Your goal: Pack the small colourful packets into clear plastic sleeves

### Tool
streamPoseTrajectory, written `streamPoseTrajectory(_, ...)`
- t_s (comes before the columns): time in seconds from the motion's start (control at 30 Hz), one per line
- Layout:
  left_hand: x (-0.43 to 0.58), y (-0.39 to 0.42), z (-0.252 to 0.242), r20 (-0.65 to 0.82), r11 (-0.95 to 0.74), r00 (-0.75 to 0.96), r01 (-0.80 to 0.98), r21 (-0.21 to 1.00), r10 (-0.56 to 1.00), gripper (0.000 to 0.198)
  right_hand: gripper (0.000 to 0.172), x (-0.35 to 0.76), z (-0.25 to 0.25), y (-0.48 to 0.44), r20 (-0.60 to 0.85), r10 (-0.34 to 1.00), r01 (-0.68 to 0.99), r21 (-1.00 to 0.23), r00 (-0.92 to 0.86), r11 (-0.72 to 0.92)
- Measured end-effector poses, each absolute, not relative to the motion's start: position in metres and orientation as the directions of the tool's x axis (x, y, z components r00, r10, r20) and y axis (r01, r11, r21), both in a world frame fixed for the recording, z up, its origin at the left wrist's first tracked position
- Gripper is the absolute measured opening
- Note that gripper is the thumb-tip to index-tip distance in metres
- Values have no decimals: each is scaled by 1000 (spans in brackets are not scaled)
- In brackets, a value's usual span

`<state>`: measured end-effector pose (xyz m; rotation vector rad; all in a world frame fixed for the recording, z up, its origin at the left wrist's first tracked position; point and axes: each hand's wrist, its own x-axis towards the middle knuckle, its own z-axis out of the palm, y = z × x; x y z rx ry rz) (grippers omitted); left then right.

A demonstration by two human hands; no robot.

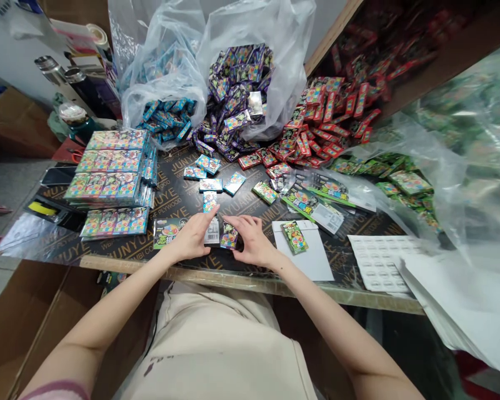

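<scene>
My left hand point(194, 236) and my right hand point(252, 241) meet at the near edge of the dark table point(179, 194). Between them they pinch a small row of packets point(220, 233): a silver-backed one under my left fingers and a purple one under my right fingers. A green card pack point(166, 230) lies just left of my left hand. Loose blue packets point(210, 183) lie right behind the hands. A green packet point(295, 237) rests on a white sheet point(312, 258) to my right.
Stacks of filled display packs point(112, 172) stand at the left. Plastic bags spill blue packets point(166, 119) and purple packets point(233, 100) at the back; red packets point(325, 119) and green packets point(400, 183) pile at the right. A label sheet point(379, 261) lies near the right edge.
</scene>
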<state>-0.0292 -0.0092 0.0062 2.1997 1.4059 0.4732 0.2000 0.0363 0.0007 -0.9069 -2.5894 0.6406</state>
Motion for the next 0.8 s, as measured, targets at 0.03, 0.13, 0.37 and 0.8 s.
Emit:
streamPoseTrajectory(0.03, -29, -9, 7, 24, -351, 419, 728, 589, 908, 117, 90, 200, 1, 39, 143, 634, 468, -557, -760, 686)
streamPoseTrajectory(0.13, -28, -6, 8, 35, -355, 437, 679, 643, 899, 117, 96, 202, -3, 46, 135, 611, 394, -653, -780, 647)
streamPoseTrajectory(0.37, -29, 5, 2, 72, -302, 341, 694, 654, 937, 114, 90, 196, -6, 49, 229, 729, 405, -707, -645, 580)
streamPoseTrajectory(0.8, -7, 2, 2, -173, -374, 455, 855, 358, 874, 65, 30, 166, -10, 275, 102, 810, 805, -96, -577, 586)
